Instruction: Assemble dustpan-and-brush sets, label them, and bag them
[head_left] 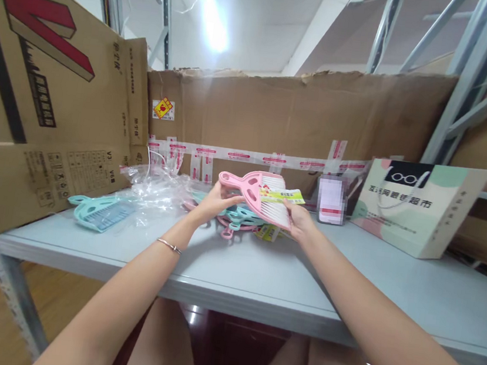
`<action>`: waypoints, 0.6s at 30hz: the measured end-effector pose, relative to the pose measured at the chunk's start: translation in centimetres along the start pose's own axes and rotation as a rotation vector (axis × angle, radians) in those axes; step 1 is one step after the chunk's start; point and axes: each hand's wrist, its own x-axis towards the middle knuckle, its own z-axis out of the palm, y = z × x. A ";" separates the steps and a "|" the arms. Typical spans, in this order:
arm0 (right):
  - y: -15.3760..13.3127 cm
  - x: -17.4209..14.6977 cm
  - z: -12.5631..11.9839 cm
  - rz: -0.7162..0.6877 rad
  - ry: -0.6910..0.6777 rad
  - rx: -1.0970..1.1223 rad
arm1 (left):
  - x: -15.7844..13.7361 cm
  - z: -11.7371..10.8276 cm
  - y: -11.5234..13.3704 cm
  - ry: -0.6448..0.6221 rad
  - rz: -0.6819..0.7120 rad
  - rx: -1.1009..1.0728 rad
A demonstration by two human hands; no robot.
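A pink dustpan and brush set (249,189) with white bristles is held up above the table between my two hands. My left hand (218,202) grips it at the handle end, fingers partly hidden beneath. At the bristle end, my right hand (299,219) pinches the edge near a yellow-green label (284,195). Below lies a pile of other sets, with a teal handle (235,222) and a pink handle (227,234) sticking out toward me. Farther left, a teal dustpan and brush set (100,212) rests on the table, partly under clear plastic.
Crumpled clear plastic bags (154,189) lie left of the pile. A phone (331,199) stands upright behind, beside a printed paper bag (417,210). Cardboard walls the back (243,111), and a large carton (51,82) stands at left. The grey table's (230,290) front edge is near me.
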 end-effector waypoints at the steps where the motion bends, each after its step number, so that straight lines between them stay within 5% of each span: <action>1: -0.2 -0.5 0.3 0.038 0.017 -0.007 | 0.0 0.3 -0.2 -0.056 -0.022 -0.104; 5: -1.1 -2.3 1.5 0.114 0.017 -0.076 | -0.2 0.7 0.0 0.024 -0.053 -0.360; 10: -0.8 -2.9 1.8 0.130 -0.072 -0.228 | -0.6 0.8 1.0 0.023 -0.045 -0.404; 16: -1.3 -0.8 -0.2 -0.039 0.075 -0.386 | -0.7 1.0 1.1 0.056 0.015 -0.342; 18: -2.1 -0.8 -0.6 -0.283 0.211 -0.479 | -0.7 1.0 1.0 0.076 0.033 -0.341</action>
